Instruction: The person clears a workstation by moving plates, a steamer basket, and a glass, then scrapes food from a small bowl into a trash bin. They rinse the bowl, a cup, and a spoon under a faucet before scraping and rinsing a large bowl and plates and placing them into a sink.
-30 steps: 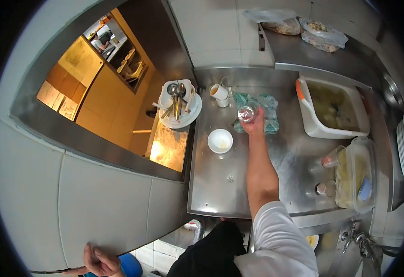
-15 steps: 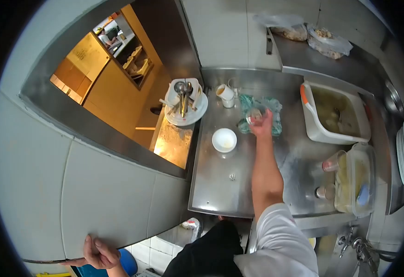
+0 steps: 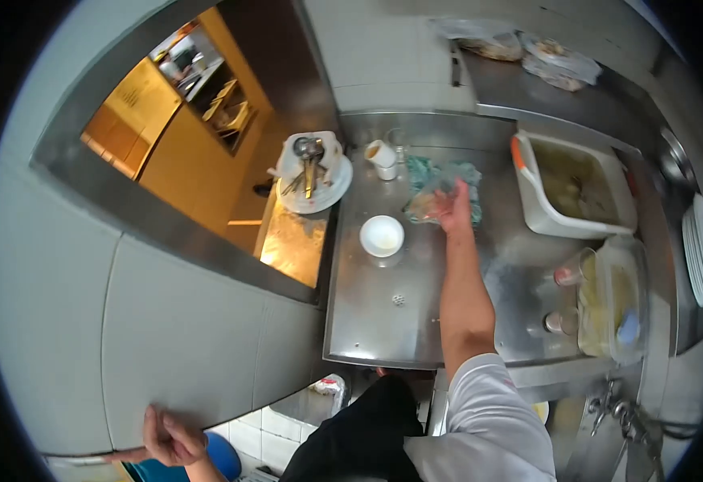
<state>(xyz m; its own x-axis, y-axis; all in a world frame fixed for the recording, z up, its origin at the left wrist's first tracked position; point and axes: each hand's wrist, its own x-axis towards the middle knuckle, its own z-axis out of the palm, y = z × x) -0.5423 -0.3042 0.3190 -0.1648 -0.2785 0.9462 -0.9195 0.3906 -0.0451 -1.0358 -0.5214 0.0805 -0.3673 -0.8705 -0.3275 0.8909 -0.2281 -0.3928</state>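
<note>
The right hand (image 3: 453, 210) reaches over the steel bench (image 3: 367, 321), its grip closed around a clear glass (image 3: 427, 206). The glass is colourless and see-through, blurred so that its rim and base cannot be told apart, with a faint brownish tint low on its side. It lies on the hand's 9 o'clock side, over crumpled teal material (image 3: 470, 173); whether the two touch cannot be told.

From the right hand, a white bowl (image 3: 382, 236) with a little pale residue sits at 8 o'clock, white cups (image 3: 383, 161) stacked one in another at 10, and a white tub (image 3: 534, 210) of murky liquid near 3. A clear container (image 3: 615, 301) stands at 4, with two tumblers (image 3: 562, 322) just beside it. Between 9 and 10, beyond the bench's edge, white plates (image 3: 331, 194) carry cutlery (image 3: 309, 165).

The left hand (image 3: 173, 438), between 7 and 8, is at the lower edge of the tiled wall (image 3: 182, 345), fingers loosely curled; whether its grip closes on that edge cannot be told.
</note>
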